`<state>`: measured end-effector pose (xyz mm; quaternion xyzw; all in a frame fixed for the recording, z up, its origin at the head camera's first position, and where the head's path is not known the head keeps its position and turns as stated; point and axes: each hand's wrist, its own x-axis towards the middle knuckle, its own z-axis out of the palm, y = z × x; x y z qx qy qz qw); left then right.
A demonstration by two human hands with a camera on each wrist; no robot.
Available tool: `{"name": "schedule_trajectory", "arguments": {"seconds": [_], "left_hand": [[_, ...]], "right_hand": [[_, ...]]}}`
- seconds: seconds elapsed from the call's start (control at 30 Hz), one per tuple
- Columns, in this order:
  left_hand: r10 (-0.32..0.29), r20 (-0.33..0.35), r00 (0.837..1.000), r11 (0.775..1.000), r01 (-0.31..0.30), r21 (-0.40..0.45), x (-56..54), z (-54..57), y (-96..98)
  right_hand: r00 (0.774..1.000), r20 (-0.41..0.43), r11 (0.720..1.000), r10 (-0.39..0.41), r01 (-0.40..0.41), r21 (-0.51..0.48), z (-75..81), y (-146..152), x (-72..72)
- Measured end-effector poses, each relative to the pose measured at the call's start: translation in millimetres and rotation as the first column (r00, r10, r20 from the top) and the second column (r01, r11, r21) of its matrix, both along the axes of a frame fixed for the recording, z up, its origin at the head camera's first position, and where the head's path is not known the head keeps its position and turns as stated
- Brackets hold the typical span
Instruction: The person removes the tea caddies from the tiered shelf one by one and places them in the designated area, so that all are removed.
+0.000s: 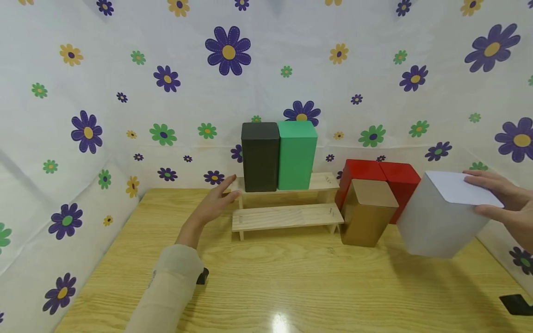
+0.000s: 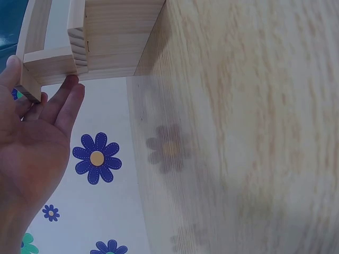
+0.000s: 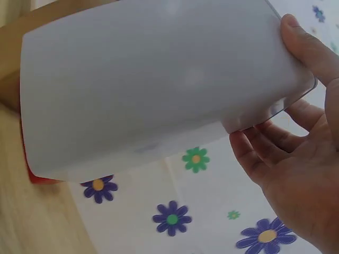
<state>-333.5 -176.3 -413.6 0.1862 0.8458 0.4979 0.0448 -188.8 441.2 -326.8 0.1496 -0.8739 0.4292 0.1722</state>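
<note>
A white box (image 1: 443, 222) is tilted above the right of the table, its top end gripped by my right hand (image 1: 505, 203). In the right wrist view the thumb lies on one side of the box (image 3: 159, 84) and the fingers of the hand (image 3: 302, 172) on another. My left hand (image 1: 210, 203) holds the left end of a two-step wooden shelf (image 1: 287, 217). The left wrist view shows that hand (image 2: 39, 145) with thumb and fingers about the shelf's upper board end. On the upper step a black box (image 1: 260, 159) and a green box (image 1: 296, 157) stand side by side.
Right of the shelf, a gold box (image 1: 368, 217) stands on the wooden table (image 1: 266, 277). Behind it are two red boxes (image 1: 362, 170), partly hidden by the gold and white ones. A flower-patterned cloth (image 1: 258, 88) hangs behind the table and along both sides.
</note>
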Motion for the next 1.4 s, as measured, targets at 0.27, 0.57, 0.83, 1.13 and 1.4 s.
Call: {"name": "schedule_trajectory", "arguments": {"seconds": [0.27,0.57,0.83,1.13,1.4], "left_hand": [[-0.001,-0.005,1.0,1.0,0.001,-0.004,-1.0,1.5,1.6],[0.004,-0.009,1.0,1.0,-0.004,-0.008,-1.7,0.3,1.6],[0.005,-0.005,1.0,1.0,-0.005,-0.004,-1.5,-1.7,0.5],[0.001,0.001,1.0,1.0,-0.001,-0.001,-1.0,-2.4,0.8],[0.001,0.001,1.0,1.0,-0.001,0.001,-1.1,-2.7,0.8]], "right_hand": [[0.989,0.106,0.993,-0.101,0.094,0.075,-14.4,-11,1.1],[0.967,0.213,0.989,-0.143,0.129,0.078,-22.9,-16,-3.8],[0.966,0.232,0.993,-0.117,0.107,0.056,-32.4,-18,-10.1],[0.983,0.163,0.995,-0.085,0.075,0.071,-34.4,-21,-10.5],[0.982,0.18,0.995,-0.053,0.037,0.092,-40.5,-22,-12.5]]}}
